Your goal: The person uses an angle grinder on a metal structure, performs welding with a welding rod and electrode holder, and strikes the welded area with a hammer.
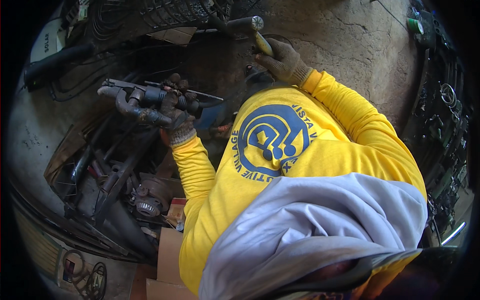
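My right hand [283,61], in a dirty knit glove, is closed round the yellow handle of a hammer [263,44]. The hammer's thick round metal head is raised, with a scored face to the right. Toward the left, my left hand [179,120], also gloved, is closed on a dark metal part [131,102]. That part has a thick bent arm, a ribbed dark section and a flat strip along its far side. The glove hides some of the grip, and shadow blurs the part's outline. The hammer head is apart from the metal part.
Below my left forearm sit a round toothed metal part [147,206] and a dark metal frame [117,187]. Cardboard [169,255] lies nearer. Coiled wire [106,22] and a dark tube [59,64] are at far left. Dark metal parts [434,145] crowd the right, beside a green roll [415,26].
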A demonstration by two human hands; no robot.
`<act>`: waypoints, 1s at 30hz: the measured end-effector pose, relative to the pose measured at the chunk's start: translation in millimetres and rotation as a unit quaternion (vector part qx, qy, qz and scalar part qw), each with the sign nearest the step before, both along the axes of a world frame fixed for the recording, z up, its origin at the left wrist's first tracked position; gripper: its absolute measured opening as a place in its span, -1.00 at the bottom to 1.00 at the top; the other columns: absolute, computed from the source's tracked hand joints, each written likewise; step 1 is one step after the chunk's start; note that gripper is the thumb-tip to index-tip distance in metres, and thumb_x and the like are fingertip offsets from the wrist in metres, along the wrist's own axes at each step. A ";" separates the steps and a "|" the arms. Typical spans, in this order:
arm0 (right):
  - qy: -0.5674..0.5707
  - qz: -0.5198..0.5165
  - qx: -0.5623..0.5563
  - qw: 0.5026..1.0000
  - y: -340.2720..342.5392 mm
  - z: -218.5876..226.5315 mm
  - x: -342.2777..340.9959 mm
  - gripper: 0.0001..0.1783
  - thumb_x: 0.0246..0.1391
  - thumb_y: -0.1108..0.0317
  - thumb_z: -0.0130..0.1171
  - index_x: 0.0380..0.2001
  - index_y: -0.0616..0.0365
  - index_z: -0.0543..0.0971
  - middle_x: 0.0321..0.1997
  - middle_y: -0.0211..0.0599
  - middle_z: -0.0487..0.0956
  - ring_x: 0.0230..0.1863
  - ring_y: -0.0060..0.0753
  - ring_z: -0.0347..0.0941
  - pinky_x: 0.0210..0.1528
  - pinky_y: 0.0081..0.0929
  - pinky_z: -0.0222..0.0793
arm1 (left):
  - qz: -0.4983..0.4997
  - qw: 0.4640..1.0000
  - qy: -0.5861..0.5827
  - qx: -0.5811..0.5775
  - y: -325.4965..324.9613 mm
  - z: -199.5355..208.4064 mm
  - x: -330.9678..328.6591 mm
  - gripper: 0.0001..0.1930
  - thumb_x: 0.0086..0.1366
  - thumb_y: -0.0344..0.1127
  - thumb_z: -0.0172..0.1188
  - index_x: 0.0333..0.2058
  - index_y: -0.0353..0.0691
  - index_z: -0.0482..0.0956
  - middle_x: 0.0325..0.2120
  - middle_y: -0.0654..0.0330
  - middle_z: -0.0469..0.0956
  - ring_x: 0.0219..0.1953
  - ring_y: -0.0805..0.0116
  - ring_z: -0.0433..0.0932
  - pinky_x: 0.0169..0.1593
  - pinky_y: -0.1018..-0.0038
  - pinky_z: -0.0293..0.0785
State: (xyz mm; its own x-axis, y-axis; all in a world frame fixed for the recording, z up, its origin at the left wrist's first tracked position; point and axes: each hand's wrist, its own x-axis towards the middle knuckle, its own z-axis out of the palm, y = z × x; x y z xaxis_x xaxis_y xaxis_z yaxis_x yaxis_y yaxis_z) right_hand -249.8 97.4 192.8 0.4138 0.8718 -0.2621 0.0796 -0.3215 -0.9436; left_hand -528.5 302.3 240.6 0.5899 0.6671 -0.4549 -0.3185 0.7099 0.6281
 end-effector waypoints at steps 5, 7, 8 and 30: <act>0.128 0.009 -0.049 0.990 9.1 20.3 3.9 -0.46 0.21 0.02 0.27 0.07 0.21 0.54 -0.23 -0.14 0.67 -0.23 -0.22 0.60 -0.08 -0.25 0.52 | -0.053 0.988 0.118 0.082 22.4 37.8 29.8 -0.50 0.40 -0.23 0.19 0.26 -0.07 0.31 -0.02 0.24 0.50 -0.24 0.24 0.56 -0.30 0.28 0.52; 0.183 0.021 -0.081 0.980 13.3 29.2 6.2 -0.43 0.22 0.02 0.27 0.10 0.23 0.52 -0.20 -0.12 0.67 -0.21 -0.21 0.61 -0.06 -0.25 0.52 | -0.101 0.972 0.188 0.099 35.4 52.1 37.4 -0.50 0.40 -0.22 0.18 0.26 -0.05 0.30 -0.02 0.25 0.50 -0.25 0.24 0.56 -0.31 0.28 0.51; 0.186 0.026 -0.090 0.978 14.3 32.9 7.3 -0.42 0.22 0.02 0.27 0.12 0.23 0.51 -0.17 -0.10 0.67 -0.19 -0.20 0.61 -0.05 -0.26 0.52 | -0.122 0.971 0.184 0.095 41.4 55.2 41.6 -0.50 0.41 -0.22 0.18 0.27 -0.04 0.29 -0.02 0.26 0.49 -0.25 0.24 0.56 -0.31 0.28 0.51; 0.098 -0.342 0.053 0.933 -26.2 13.6 -37.8 -0.47 0.32 0.01 0.14 0.15 0.20 0.49 -0.09 -0.07 0.63 -0.08 -0.23 0.55 0.03 -0.34 0.42 | -0.398 0.853 0.028 0.336 84.6 11.8 181.0 -0.57 0.41 -0.38 0.16 0.21 -0.32 0.38 -0.02 0.11 0.51 -0.05 0.32 0.54 0.03 0.35 0.55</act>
State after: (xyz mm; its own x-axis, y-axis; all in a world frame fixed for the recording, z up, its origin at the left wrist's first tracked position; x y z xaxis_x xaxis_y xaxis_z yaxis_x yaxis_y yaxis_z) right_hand -287.6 71.3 206.4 0.8365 0.4460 -0.3184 -0.2873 -0.1379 -0.9479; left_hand -347.5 386.9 252.4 0.9679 0.1863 -0.1689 0.1395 0.1607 0.9771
